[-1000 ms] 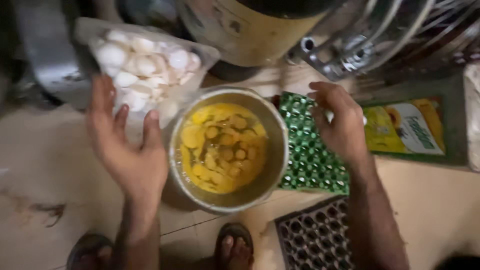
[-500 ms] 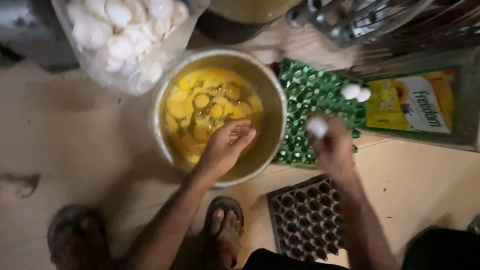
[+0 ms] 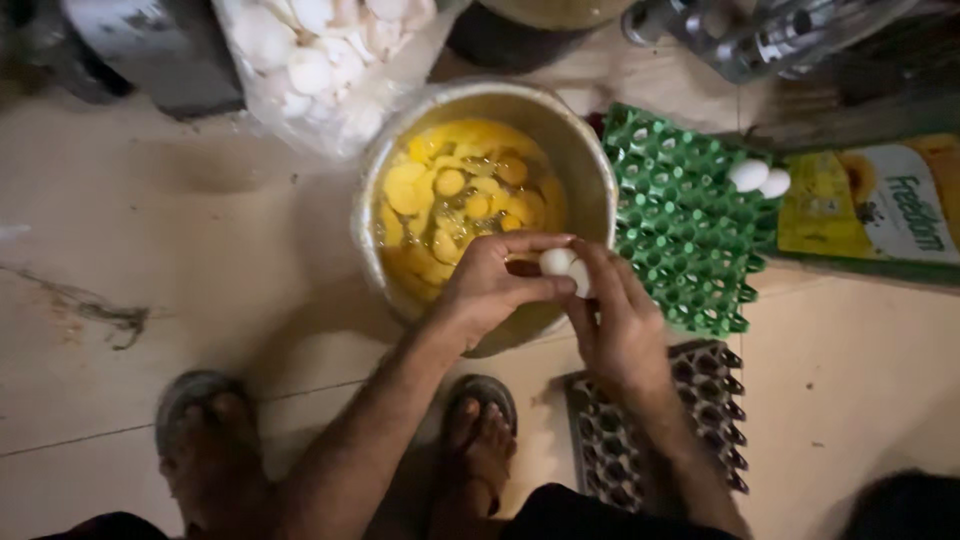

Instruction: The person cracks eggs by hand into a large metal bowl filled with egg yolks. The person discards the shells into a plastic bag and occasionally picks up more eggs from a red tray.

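A white egg is held between both my hands over the near rim of a round metal pot. My left hand grips it from the left with thumb and fingers, and my right hand grips it from the right. Inside the pot lie several cracked yolks in liquid egg. Two whole eggs rest on the far right corner of a green egg tray beside the pot.
A clear plastic bag of white eggshells sits behind the pot on the left. A dark empty egg tray lies on the floor by my right arm. A yellow-green pouch lies right of the green tray. My sandalled feet are below.
My right hand picked an egg off the green tray and brought it left to the pot's rim. My left hand came back from the shell bag and now shares the grip.
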